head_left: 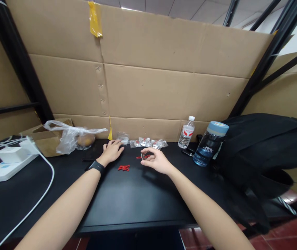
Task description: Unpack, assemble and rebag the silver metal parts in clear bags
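My left hand lies flat on the black table, fingers stretched toward a small clear plastic bag near the cardboard wall. My right hand hovers just right of it, its fingers pinched on a small clear ring-like piece. A little heap of small red parts rests on the table between the two hands, and one more red part lies by the right fingertips. A row of small clear packets with red and white contents sits behind the right hand. A dark band circles my left wrist.
A small water bottle and a blue AQUA bottle stand at the right, beside a black bag. At the left are a clear plastic bag with a fruit, a cardboard box, a white power strip and cables. Cardboard walls stand behind.
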